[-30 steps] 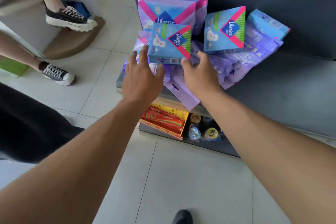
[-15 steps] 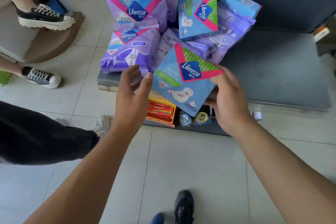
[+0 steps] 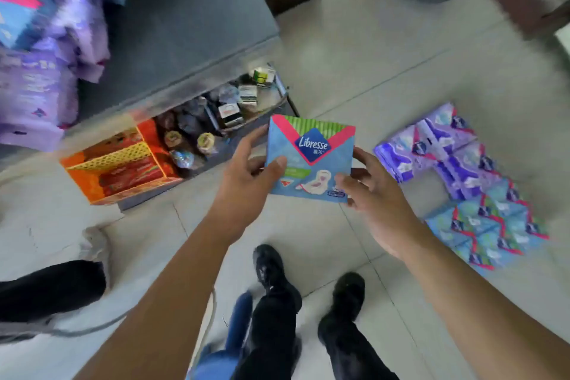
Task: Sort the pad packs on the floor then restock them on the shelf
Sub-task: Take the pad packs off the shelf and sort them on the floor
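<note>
A blue Libresse pad pack [image 3: 311, 160] with a pink and green top is held in front of me above the floor. My left hand [image 3: 246, 176] grips its left edge, thumb on the front. My right hand [image 3: 367, 191] grips its right lower corner. On the floor to the right lie purple pad packs [image 3: 431, 148] in a row and blue pad packs [image 3: 493, 225] in another row below them. Blurred purple and blue packs [image 3: 46, 49] sit piled on the grey shelf [image 3: 185, 25] at upper left.
Under the shelf stand an orange box of red packets [image 3: 123, 163], several bottles [image 3: 185, 139] and small boxes [image 3: 243, 99]. My black shoes [image 3: 271, 271] are on the tiled floor below. Another person's dark clothing [image 3: 46, 290] is at the left. Dark furniture stands at the top right.
The blue pack has come off the shelf pile and now both hands hold it over the floor. My view has swung right and down, bringing the sorted floor packs into sight.
</note>
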The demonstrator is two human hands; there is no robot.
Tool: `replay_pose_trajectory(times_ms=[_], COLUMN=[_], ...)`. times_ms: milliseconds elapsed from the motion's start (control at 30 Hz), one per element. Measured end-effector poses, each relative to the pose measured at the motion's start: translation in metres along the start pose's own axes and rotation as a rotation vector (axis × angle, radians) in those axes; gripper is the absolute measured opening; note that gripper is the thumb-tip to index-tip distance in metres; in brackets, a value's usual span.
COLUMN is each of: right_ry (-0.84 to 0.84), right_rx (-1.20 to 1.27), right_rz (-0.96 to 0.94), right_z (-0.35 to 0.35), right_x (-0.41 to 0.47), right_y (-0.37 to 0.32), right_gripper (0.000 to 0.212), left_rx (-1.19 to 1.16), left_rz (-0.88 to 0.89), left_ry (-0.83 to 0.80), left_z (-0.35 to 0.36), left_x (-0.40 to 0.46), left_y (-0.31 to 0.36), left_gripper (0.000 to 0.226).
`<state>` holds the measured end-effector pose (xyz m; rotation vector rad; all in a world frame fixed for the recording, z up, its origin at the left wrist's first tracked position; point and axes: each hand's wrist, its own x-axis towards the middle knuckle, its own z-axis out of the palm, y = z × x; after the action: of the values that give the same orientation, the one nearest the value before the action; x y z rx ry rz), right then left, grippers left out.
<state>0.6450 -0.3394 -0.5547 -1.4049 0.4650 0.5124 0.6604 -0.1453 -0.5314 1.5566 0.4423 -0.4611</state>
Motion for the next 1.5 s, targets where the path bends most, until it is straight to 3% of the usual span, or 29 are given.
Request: replay_pose_trajectory(times_ms=[333,633,833,1033,1300,1500], right_ry=[0.381,0.636,0.762,0.764,0.773,0.757], right_rx=[0.268,0.422,0.43,0.355,0.318,0.273], right_rz=[0.175,0.376,0.53,0.603,0.627,0.612], right_z=[-0.188,-0.254,-0.292,-0.322,-0.357,-0.373], right_x=[-0.096,-0.111,-0.084,-0.036,0.053,0.085], right_y=[0.082,0.159,0.22,0.313,0.449,0.495], right_gripper=[0.04,0.034,0.035,0.037,0.038,0.039], left_rx=[0.412,0.692,0.894,1.043,1.212,1.243], left_rz=[-0.12,-0.168,-0.18,-0.225,-0.148,-0.166], left_ry=[-0.379,-0.637,-0.762,-0.749,-0.702,-0.703], left_z=[0.215,0.322,0.373,0.402,0.434,0.445], left_x=[0.001,0.029,0.068,0.107,0.167,0.188], left_y=[-0.048,-0.108,-0.183,-0.272,-0.41,-0.462], left_gripper=[0.048,0.043,0.042,0.045,0.041,0.045])
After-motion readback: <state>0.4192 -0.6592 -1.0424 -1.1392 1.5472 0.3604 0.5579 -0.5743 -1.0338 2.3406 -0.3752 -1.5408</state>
